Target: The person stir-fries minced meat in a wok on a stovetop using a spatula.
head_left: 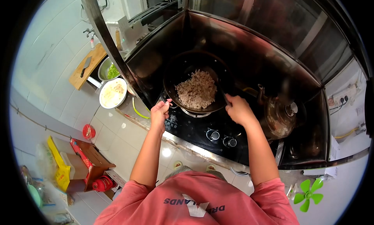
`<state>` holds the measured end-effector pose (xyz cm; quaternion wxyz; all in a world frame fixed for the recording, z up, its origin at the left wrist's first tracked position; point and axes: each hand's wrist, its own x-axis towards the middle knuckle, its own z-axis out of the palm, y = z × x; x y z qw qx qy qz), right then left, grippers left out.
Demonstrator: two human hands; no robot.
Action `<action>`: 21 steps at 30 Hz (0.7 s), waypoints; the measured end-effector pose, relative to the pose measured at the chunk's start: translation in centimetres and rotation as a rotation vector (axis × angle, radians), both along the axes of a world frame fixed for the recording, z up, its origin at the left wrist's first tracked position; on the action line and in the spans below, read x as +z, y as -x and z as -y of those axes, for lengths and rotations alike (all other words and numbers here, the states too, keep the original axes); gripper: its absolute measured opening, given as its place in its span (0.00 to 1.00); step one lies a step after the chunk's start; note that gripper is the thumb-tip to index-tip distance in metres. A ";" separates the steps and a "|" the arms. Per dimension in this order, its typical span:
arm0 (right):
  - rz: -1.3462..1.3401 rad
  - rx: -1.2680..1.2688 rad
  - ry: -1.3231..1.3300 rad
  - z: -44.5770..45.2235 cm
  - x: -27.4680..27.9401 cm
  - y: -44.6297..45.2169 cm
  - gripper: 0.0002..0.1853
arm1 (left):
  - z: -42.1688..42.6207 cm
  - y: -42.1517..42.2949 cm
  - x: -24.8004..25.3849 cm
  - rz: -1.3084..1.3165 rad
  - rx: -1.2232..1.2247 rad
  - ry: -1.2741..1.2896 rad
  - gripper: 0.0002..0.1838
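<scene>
A dark wok (pixel 170 75) sits on the gas stove, with crumbled, browned minced meat (pixel 196 89) heaped in it. My right hand (pixel 239 109) is closed around the dark handle of what looks like a spatula (pixel 226 99) at the wok's right rim. Its far end is hard to make out against the black pan. By the lower left rim is my left hand (pixel 159 114), fingers curled and thumb pointing toward the wok. Whatever it may grip there is hidden.
Stove knobs (pixel 213 135) face me. A metal kettle (pixel 279 117) stands right of the wok. Left are a white pan (pixel 113 93) with pale food, a bowl of chopped greens (pixel 113 71) and a cutting board (pixel 80 77) with a cleaver (pixel 86 66). Metal panels surround the stove.
</scene>
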<state>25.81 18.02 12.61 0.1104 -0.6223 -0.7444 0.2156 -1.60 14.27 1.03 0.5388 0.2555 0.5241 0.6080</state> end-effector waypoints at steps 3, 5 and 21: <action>-0.056 0.112 0.111 1.5 1.3 0.4 0.26 | 0.1 0.2 0.2 -0.097 -0.007 0.002 0.11; 0.001 0.144 0.139 3.2 4.9 0.4 0.26 | 0.0 1.3 -0.7 -0.322 0.020 0.033 0.14; 0.316 0.265 0.067 4.5 9.0 -2.1 0.27 | 3.3 -4.3 3.4 -0.743 0.047 -0.147 0.21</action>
